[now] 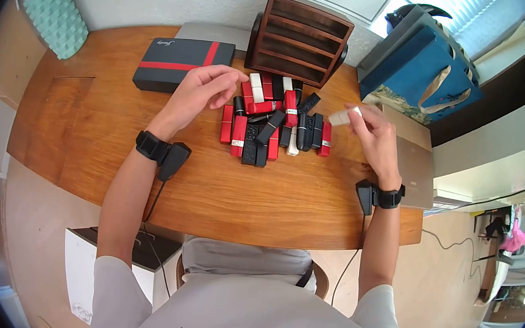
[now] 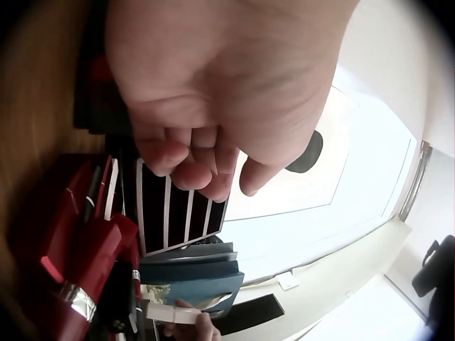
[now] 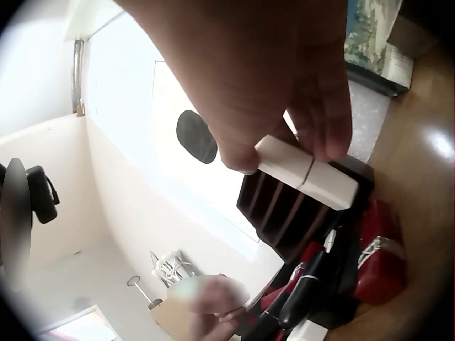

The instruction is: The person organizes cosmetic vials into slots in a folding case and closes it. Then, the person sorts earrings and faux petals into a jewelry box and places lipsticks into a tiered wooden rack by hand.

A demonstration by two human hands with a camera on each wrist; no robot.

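Observation:
My right hand (image 1: pixel 377 137) pinches a white lipstick tube (image 3: pixel 306 172) between thumb and fingers, above the table just right of the pile. A thin line runs round the tube in the right wrist view. The pile mixes red lipsticks (image 1: pixel 291 107), black lipsticks (image 1: pixel 271 126) and a few white ones (image 1: pixel 256 87), many lying across each other. At the pile's left edge hovers my left hand (image 1: pixel 201 92), its fingers loosely curled and nothing in them. Behind the pile a dark wooden rack (image 1: pixel 302 57) with several slanted tiers stands at the table's back.
A black box (image 1: pixel 178 51) with a red ribbon lies behind the left hand. Blue paper bags (image 1: pixel 425 69) stand at the back right, beside flat brown cardboard (image 1: pixel 414 168). A green textured bag (image 1: pixel 56 14) hangs at the left. The wooden table (image 1: pixel 220 198) has a rounded front edge.

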